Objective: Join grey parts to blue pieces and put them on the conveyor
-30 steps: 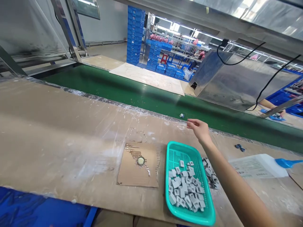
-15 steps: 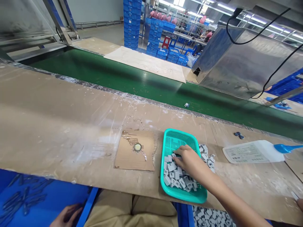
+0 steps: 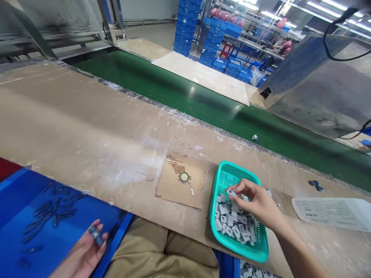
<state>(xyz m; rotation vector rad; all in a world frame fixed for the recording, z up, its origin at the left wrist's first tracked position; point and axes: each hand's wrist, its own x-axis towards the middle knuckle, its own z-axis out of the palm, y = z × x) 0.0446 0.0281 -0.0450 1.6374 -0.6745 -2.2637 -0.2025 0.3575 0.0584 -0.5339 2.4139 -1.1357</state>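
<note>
**Right pinch on grey part, left holding dark clip**

Right hand (image 3: 257, 200) pinches one small grey part (image 3: 231, 192) between thumb and fingertips, just above the pile in the teal basket (image 3: 232, 251). The basket sits at the bench edge, likely for short reach. Left hand (image 3: 84, 251) lies palm-up, loosely curled, with a dark clip (image 3: 95, 235) resting on its fingers over the blue bin (image 3: 29, 204). Cardboard pad (image 3: 181, 181) just left of the basket; green conveyor (image 3: 203, 104) beyond.

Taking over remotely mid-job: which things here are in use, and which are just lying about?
In use:
right hand pinching a grey piece
teal basket of grey pieces
left hand holding a small dark part
blue bin

Lying about:
cardboard square
plastic sheet
piece on green belt
</note>
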